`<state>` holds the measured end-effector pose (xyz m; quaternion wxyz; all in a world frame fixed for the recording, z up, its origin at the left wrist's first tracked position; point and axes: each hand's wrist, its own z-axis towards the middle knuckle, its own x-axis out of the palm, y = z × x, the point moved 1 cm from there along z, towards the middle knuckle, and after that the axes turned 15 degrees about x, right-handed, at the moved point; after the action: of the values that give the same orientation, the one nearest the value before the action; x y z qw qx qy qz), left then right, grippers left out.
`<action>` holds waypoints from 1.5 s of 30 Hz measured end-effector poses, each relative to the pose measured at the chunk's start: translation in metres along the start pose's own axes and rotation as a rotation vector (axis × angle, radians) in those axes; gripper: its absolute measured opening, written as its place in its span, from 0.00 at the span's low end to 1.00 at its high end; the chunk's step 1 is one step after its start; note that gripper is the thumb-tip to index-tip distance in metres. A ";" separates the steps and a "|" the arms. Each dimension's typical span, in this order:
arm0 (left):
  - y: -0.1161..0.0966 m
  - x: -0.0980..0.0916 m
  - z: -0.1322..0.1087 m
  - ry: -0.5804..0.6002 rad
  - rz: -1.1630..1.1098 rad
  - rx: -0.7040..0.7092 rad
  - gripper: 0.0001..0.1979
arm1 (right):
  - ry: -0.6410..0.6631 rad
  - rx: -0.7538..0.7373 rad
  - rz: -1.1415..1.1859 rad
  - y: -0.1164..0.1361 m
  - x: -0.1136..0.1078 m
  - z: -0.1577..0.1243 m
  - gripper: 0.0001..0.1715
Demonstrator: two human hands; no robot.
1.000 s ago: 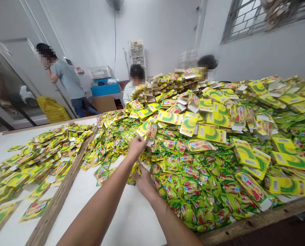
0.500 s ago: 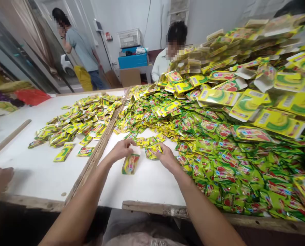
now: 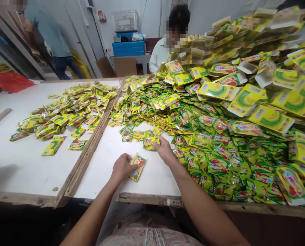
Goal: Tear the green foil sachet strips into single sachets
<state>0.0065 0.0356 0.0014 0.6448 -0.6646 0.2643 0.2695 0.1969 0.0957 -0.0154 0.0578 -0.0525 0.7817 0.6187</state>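
My left hand (image 3: 122, 167) grips a small flat yellow-green carton (image 3: 139, 160) by its left side, thumb laid across the face. The carton stands tilted just over the white tabletop (image 3: 98, 174). My right hand (image 3: 164, 149) is closed, thumb and fingers on a yellow sachet (image 3: 150, 142) a little farther forward. Behind that sachet, several more yellow and green sachets (image 3: 139, 135) lie in a short row. To the right of my right hand spreads a heap of green sachets (image 3: 219, 160) with red fruit prints.
Empty-looking yellow cartons (image 3: 265, 118) pile high at the right. Beyond a wooden divider strip (image 3: 91, 147), more cartons (image 3: 62, 112) lie heaped. A wooden edge strip (image 3: 152, 199) borders the table's front. One person (image 3: 158, 51) sits opposite; another (image 3: 50, 34) stands back left.
My left hand has come nearer and taken hold of the carton that lay flat. My right hand stays at the yellow sachet. A co-worker's hand at the far left has mostly left view.
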 end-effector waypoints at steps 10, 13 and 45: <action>0.010 0.000 0.004 -0.090 -0.793 -0.006 0.23 | 0.390 0.056 0.188 0.012 -0.001 -0.012 0.20; 0.008 -0.001 0.005 -0.063 -0.837 -0.017 0.22 | 0.406 0.055 0.144 0.015 -0.004 -0.013 0.18; -0.003 0.011 0.013 -0.074 -1.107 -0.132 0.20 | -0.049 -0.069 -0.187 0.011 0.016 -0.019 0.09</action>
<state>0.0162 0.0488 -0.0039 0.6558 -0.7334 -0.1644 -0.0701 0.1792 0.0792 -0.0027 0.1329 -0.1121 0.7501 0.6381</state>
